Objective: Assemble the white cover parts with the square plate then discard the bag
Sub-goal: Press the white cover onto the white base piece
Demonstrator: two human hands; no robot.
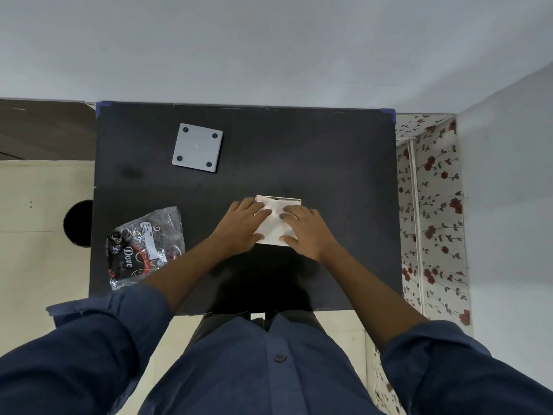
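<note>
Near the bag (146, 244), hands (241, 227) press white cover (276, 227).

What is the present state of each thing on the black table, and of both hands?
White square plastic cover: flat on black table, pressed under both hands.
Grey square plate: flat, untouched, far left, apart from cover.
Crumpled printed plastic bag: lying at near left, not discarded.
Left hand: fingers flat on cover.
Right hand: fingers flat on cover.
</note>
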